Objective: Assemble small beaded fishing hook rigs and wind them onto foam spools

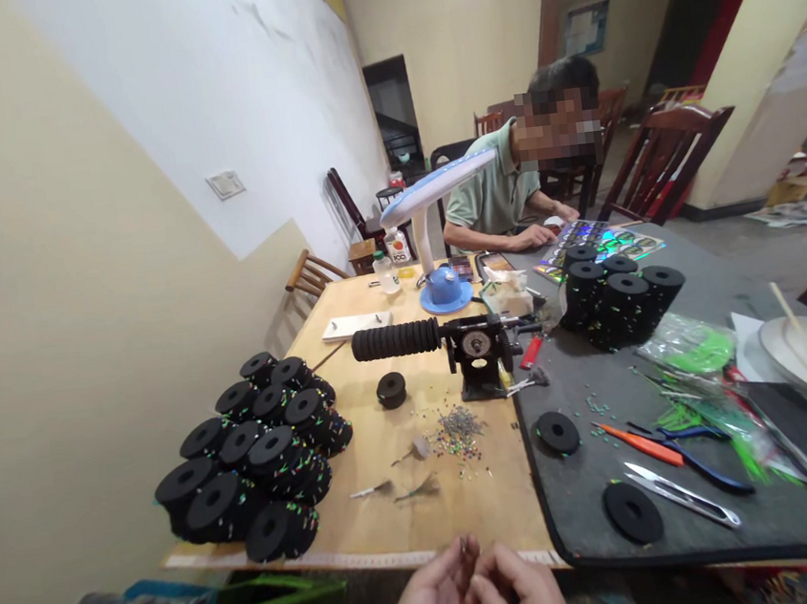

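My left hand (432, 595) and my right hand (517, 593) meet at the table's front edge, fingertips close together. Both are closed in a pinch, and whatever sits between the fingers is too small to make out. Beyond them, on the bare wood, lies a heap of tiny grey and coloured beads (461, 428). Left of it are small tools with wispy grey ends, one of them a brush-like piece (417, 486). Farther back stands a black winding device (478, 352) carrying a ribbed black foam roll (397, 340). A single black foam spool (391, 390) lies in front of the roll.
Stacks of black foam spools (235, 445) fill the left side; more foam cylinders (623, 293) stand back right. The dark mat (576, 505) holds thread snips (683, 495), blue-handled pliers (712, 457) and an orange tool (639, 443). Behind the lamp (445, 288), a person (493, 196) handles shiny sheets.
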`<state>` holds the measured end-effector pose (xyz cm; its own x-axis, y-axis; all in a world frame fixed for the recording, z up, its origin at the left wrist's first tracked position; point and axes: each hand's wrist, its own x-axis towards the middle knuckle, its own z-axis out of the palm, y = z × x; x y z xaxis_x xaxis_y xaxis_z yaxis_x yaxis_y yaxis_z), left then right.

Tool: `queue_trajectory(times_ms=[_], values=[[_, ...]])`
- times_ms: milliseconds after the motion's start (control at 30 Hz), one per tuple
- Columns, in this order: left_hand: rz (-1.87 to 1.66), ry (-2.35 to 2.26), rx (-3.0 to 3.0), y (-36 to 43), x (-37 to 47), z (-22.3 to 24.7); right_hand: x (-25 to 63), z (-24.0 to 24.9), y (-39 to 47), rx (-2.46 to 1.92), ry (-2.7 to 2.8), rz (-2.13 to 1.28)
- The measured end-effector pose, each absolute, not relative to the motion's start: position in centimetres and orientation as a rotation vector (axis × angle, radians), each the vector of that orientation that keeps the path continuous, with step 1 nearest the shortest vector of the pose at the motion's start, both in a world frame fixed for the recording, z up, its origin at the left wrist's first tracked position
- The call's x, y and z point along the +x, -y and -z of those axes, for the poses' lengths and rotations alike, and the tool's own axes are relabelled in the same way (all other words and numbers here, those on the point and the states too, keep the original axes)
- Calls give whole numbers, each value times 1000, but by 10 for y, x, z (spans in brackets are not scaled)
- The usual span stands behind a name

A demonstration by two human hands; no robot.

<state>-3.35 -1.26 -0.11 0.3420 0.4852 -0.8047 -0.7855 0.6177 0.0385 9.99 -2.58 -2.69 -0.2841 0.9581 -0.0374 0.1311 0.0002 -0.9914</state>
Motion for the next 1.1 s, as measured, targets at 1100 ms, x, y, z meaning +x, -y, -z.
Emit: queue_trajectory(times_ms=[1100], values=[[-836,-800,-344,15,-36,7,98,29,27,-1161,1435,-1429]])
